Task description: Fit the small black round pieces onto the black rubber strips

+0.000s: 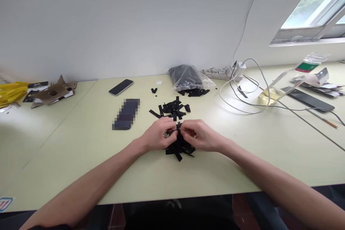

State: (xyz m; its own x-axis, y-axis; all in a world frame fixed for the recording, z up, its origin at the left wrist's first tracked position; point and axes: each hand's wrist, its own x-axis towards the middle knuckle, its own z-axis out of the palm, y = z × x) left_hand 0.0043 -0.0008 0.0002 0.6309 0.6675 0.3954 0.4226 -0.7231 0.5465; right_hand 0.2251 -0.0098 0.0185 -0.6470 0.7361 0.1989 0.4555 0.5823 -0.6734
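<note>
My left hand and my right hand are close together over a pile of black strips near the middle of the table. Thumb and fingers of each hand are pinched on a small black strip between them; its ends are hidden by the fingertips. Just behind the hands lies a second pile of black strips, some with small round holes or rings. A clear plastic bag full of black pieces rests against the wall, with loose strips at its front edge.
Two phones lie to the left. Torn cardboard and a yellow bag are at the far left. On the right are a power strip, looping cables, a cut plastic bottle, a black device and a brush.
</note>
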